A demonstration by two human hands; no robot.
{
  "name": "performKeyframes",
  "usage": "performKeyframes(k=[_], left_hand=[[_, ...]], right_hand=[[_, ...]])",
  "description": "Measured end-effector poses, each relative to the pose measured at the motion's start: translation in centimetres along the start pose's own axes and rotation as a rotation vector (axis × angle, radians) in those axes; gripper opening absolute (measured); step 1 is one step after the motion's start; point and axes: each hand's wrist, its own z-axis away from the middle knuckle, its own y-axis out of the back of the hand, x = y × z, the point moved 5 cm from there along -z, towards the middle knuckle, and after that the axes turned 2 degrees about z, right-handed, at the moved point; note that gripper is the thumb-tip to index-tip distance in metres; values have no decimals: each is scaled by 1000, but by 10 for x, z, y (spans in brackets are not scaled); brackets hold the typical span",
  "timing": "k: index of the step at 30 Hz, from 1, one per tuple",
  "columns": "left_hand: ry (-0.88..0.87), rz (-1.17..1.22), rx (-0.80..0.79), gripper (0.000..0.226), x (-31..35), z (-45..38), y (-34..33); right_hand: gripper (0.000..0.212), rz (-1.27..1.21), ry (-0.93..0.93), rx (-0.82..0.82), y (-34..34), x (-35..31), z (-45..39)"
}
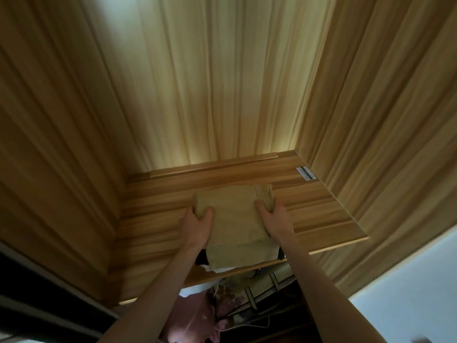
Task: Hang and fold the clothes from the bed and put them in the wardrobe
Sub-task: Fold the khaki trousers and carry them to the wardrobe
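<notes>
A folded tan garment (235,219) lies on a wooden wardrobe shelf (158,219), on top of a small stack with white and dark cloth showing beneath its near edge. My left hand (199,220) grips the garment's left side, thumb on top. On the garment's right side, my right hand (273,216) holds it the same way. Both arms reach forward into the wardrobe compartment. The stack overhangs the shelf's front edge a little.
Wooden side walls (61,144) and a back panel (210,82) enclose the compartment. A small white label (306,173) sits at the shelf's back right corner. Below the shelf hang clothes, a woven bag (267,285) and pink fabric (195,315). White wall lies at lower right.
</notes>
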Motion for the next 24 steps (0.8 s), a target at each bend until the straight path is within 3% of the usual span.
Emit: performKeyframes(k=[4, 7, 10, 16, 24], left_hand=[[-103, -295, 108, 76, -3, -5, 2], [-433, -474, 61, 56, 13, 1, -1], [-641, -668, -49, 51, 10, 9, -10], [-722, -801, -71, 60, -5, 17, -14], [-701, -933, -92, 65, 8, 37, 1]], right_hand=[[72, 158, 22, 5, -5, 7, -12], [70, 243, 273, 138, 0, -2, -4], [65, 340, 543, 134, -6, -6, 15], [60, 462, 669, 144, -32, 16, 35], [71, 512, 615, 118, -27, -4, 51]])
